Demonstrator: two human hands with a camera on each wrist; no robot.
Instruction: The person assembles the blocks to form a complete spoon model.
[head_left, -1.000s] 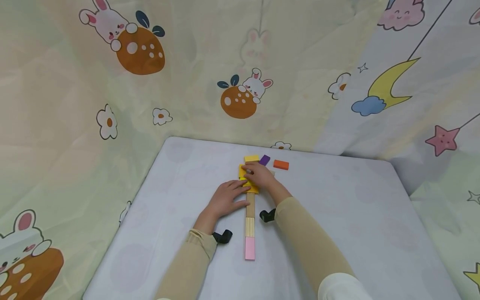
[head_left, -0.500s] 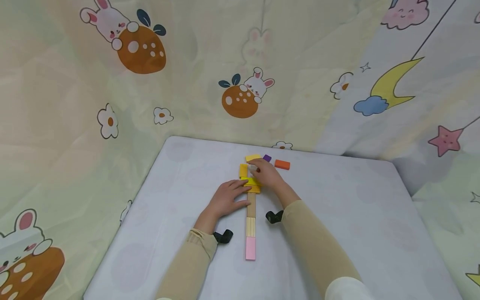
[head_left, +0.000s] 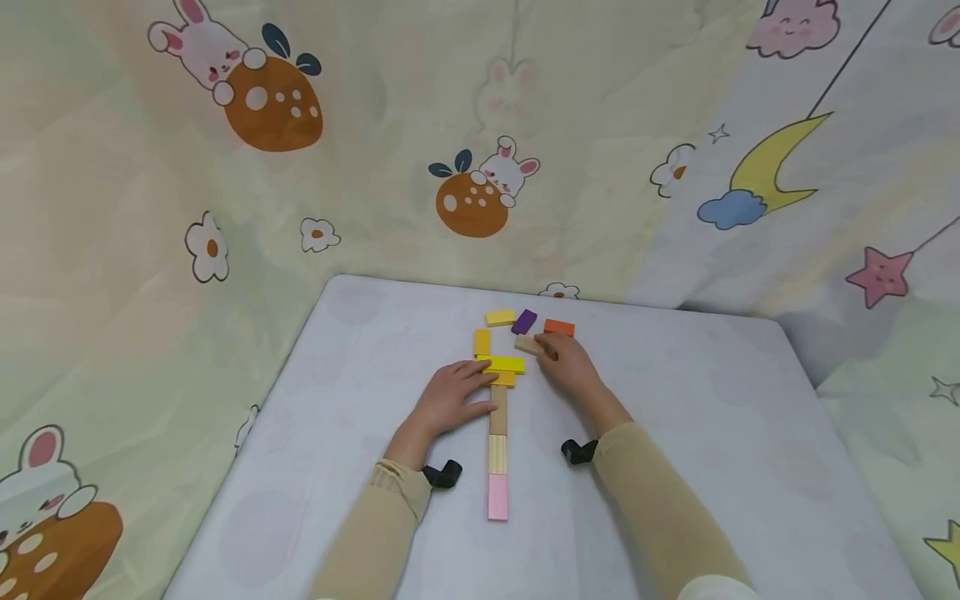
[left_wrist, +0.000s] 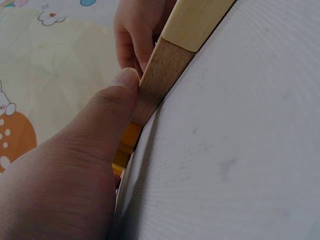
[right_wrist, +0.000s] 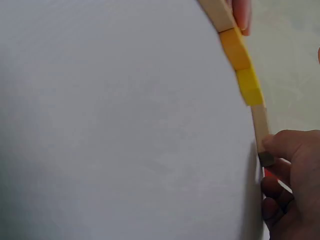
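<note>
In the head view my left hand [head_left: 452, 397] rests with extended fingers over two crosswise yellow blocks [head_left: 508, 364]. Its thumb touches the brown wooden block [head_left: 498, 414] in the line below them. My right hand [head_left: 572, 367] pinches the end of a plain wooden block [head_left: 527, 343] between thumb and fingers, to the right of the yellow ones. The right wrist view shows that thumb and fingers at the block's end [right_wrist: 260, 125]. An upright-lying yellow block [head_left: 482, 342] sits just beyond my left fingertips.
A light wooden block [head_left: 498, 454] and a pink block [head_left: 497, 497] continue the line toward me. Farther back lie another yellow block [head_left: 500, 318], a purple block [head_left: 525, 322] and an orange block [head_left: 559, 327]. The white table [head_left: 360, 308] ends at a printed cloth backdrop [head_left: 600, 208].
My right hand has moved right, away from the yellow blocks, and now pinches the plain wooden block there. The left hand has stayed in place.
</note>
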